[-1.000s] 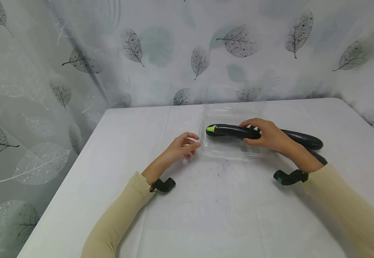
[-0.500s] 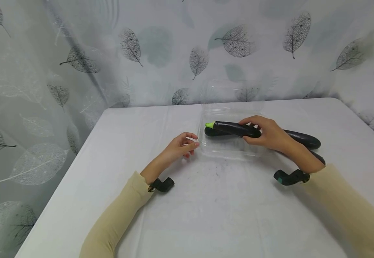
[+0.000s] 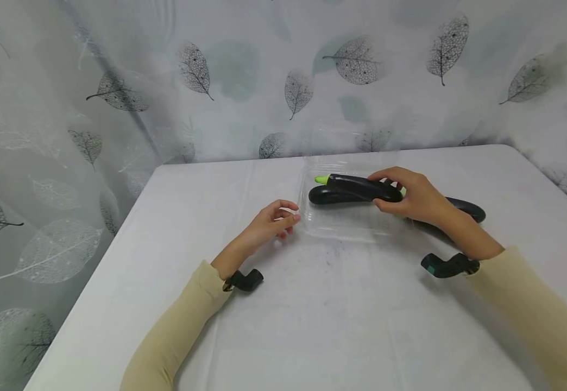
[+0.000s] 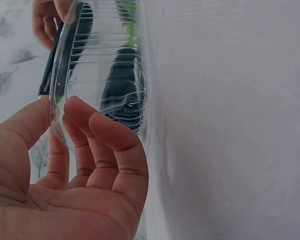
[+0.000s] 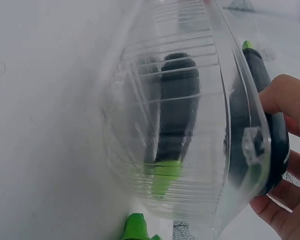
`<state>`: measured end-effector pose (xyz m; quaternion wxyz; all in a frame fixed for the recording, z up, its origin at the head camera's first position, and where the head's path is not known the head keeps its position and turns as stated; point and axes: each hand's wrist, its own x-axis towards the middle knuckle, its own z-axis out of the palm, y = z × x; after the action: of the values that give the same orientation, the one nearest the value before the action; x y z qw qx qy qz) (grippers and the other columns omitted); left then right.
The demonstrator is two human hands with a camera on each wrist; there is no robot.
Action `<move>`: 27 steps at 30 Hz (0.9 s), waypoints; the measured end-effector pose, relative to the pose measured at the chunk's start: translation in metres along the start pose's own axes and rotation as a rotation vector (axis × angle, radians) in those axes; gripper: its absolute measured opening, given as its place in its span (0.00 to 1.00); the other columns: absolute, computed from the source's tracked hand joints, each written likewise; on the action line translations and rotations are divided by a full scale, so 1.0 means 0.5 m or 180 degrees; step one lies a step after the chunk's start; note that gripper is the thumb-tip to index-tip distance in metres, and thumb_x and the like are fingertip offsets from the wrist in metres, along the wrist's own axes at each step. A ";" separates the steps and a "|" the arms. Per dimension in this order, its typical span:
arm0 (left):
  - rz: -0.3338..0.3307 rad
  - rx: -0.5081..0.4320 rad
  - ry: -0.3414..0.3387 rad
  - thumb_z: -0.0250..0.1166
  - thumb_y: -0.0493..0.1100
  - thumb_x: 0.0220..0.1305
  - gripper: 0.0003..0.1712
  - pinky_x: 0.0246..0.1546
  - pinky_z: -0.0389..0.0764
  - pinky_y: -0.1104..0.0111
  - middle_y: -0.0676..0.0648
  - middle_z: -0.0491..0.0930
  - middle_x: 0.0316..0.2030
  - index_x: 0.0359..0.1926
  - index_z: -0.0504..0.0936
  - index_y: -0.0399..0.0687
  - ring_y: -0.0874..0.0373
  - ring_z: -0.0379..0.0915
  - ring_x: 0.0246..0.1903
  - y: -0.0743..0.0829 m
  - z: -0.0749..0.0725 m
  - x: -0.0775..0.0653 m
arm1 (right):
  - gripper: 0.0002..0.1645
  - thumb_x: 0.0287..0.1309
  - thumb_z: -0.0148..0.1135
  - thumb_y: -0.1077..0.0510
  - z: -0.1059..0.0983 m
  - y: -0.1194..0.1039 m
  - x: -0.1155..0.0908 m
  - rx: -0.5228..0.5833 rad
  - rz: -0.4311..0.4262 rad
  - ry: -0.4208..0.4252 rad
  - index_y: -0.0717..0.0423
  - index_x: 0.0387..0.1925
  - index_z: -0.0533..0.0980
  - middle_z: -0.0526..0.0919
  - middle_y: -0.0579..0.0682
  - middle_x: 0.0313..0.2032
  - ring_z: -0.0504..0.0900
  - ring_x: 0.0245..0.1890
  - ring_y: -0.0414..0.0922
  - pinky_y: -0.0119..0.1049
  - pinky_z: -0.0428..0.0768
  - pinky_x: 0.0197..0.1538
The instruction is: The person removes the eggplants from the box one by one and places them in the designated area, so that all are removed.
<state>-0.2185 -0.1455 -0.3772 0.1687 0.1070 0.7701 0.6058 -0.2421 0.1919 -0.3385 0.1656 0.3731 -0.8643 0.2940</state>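
My right hand (image 3: 410, 195) grips a dark eggplant (image 3: 349, 183) by its right part, over the clear plastic container (image 3: 342, 231). Its green stem end points left. Beneath it, a second eggplant (image 3: 319, 195) lies inside the container, its stem end toward my right fingertips. At the container's left side is my left hand (image 3: 269, 225). In the left wrist view its thumb (image 4: 25, 122) and index finger pinch the container's rim (image 4: 55, 117), while the other fingers curl beside the wall. The right wrist view shows the held eggplant (image 5: 262, 75) at rim height and the other eggplant (image 5: 177, 110) through the wall.
Two more eggplants lie on the white table to the right: one farther back (image 3: 466, 208), the other (image 3: 430, 229) partly hidden under my right forearm. The container's clear lid (image 3: 352, 138) stands up behind it. A leaf-patterned curtain (image 3: 244, 70) hangs beyond the table's back edge.
My right hand has moved up, farther back and slightly right with the eggplant, uncovering more of the eggplant below. My left hand stays at the container's left rim.
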 end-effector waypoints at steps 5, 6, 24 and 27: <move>0.0016 -0.0034 -0.0014 0.62 0.45 0.69 0.21 0.32 0.74 0.69 0.41 0.77 0.44 0.59 0.70 0.43 0.57 0.73 0.32 -0.001 -0.003 0.001 | 0.28 0.45 0.72 0.68 -0.005 0.003 0.000 -0.0041 -0.0008 0.0082 0.59 0.52 0.77 0.82 0.54 0.48 0.74 0.39 0.43 0.27 0.71 0.39; 0.0015 -0.0034 -0.0015 0.62 0.45 0.69 0.21 0.32 0.74 0.69 0.41 0.77 0.44 0.59 0.70 0.43 0.58 0.73 0.32 -0.001 -0.003 0.001 | 0.28 0.45 0.72 0.68 -0.007 0.004 -0.001 -0.0047 -0.0013 0.0096 0.60 0.52 0.77 0.82 0.54 0.47 0.74 0.39 0.43 0.26 0.71 0.39; -0.0030 -0.0003 0.0028 0.62 0.44 0.69 0.20 0.32 0.74 0.69 0.39 0.77 0.44 0.58 0.71 0.44 0.56 0.73 0.32 -0.001 -0.010 0.001 | 0.29 0.42 0.72 0.70 -0.029 0.022 -0.021 -0.0048 0.0040 0.0429 0.62 0.51 0.78 0.81 0.58 0.46 0.72 0.40 0.37 0.22 0.68 0.40; -0.0016 0.0006 0.0004 0.62 0.45 0.69 0.20 0.32 0.74 0.68 0.40 0.77 0.43 0.58 0.71 0.45 0.55 0.72 0.32 -0.001 -0.009 0.004 | 0.30 0.40 0.72 0.71 -0.035 0.028 -0.027 -0.0070 0.0082 0.0509 0.62 0.51 0.78 0.81 0.58 0.46 0.71 0.40 0.35 0.22 0.67 0.40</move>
<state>-0.2220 -0.1491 -0.3768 0.1697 0.1048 0.7711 0.6047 -0.2422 0.2183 -0.3371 0.2344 0.3353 -0.8562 0.3155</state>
